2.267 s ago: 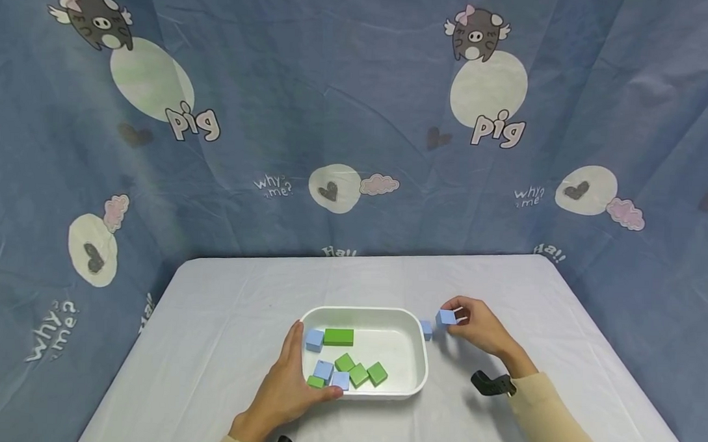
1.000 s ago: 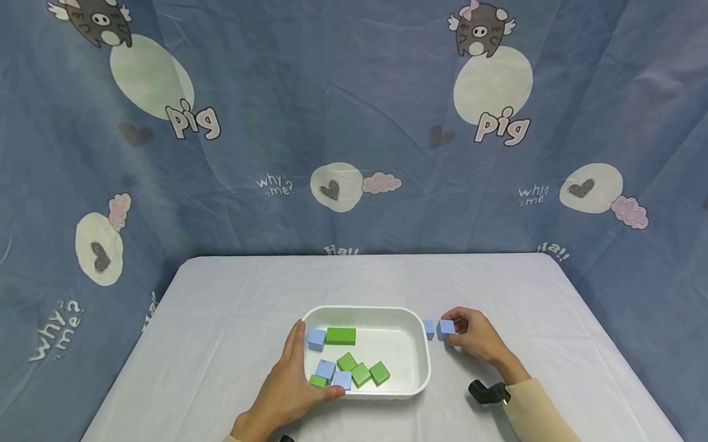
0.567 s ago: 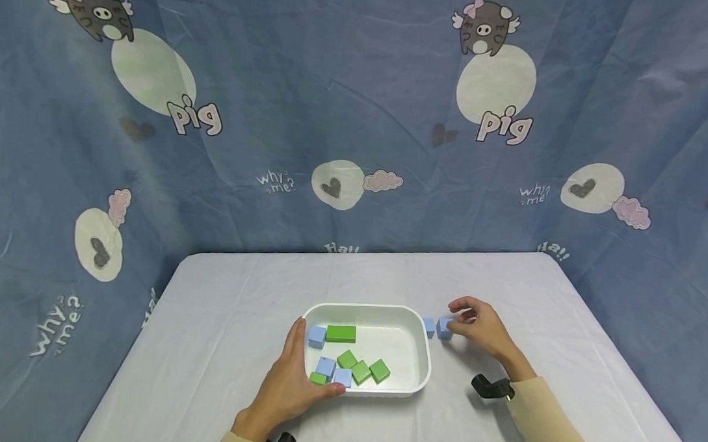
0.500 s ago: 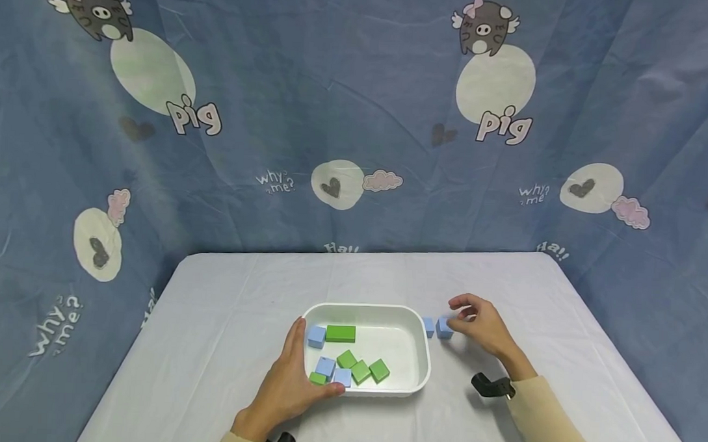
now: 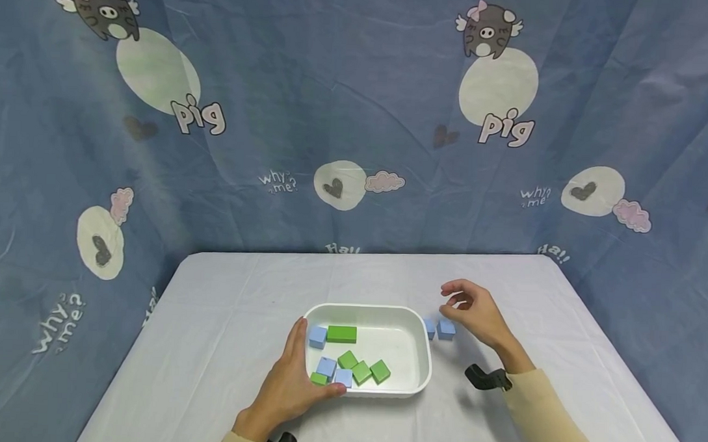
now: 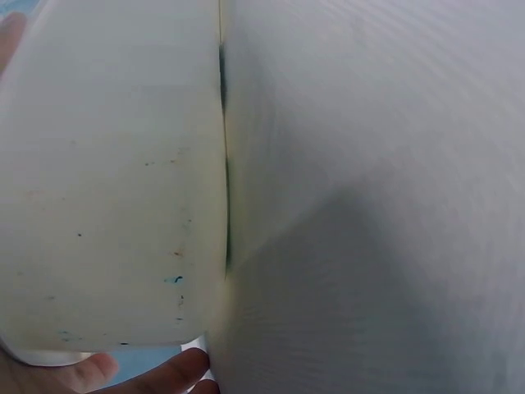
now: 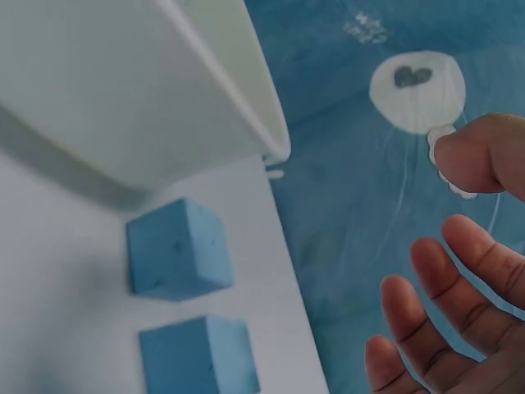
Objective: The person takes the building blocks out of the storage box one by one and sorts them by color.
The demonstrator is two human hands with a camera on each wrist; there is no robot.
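The right hand (image 5: pixel 481 313) holds nothing; its thumb and fingers stand loosely curled with a clear gap between them, above the bench (image 5: pixel 209 339) near two blue cubes. The outer blue cube (image 5: pixel 446 329) sits just beneath and to the near side of the fingers, flat on the cloth. The inner blue cube (image 5: pixel 429 328) stands to its left, a small gap apart, partly behind the right rim of the white tray (image 5: pixel 393 343). Both cubes look light, rigid and hard to harm (wood or foam, I cannot tell which), so a gentle pinch across two opposite side faces should suit; the inner one probably leaves less finger room on its tray side.

Farther left, the left hand (image 5: pixel 292 383) grips the tray's left end, thumb on the near rim, fingers along the left wall. The tray seems thin, stiff and perhaps slick, best held by its walls. Inside lie a long green block (image 5: pixel 341 334), blue cubes (image 5: pixel 317 337) and green cubes (image 5: pixel 380 371), loose enough to slide if it tips.
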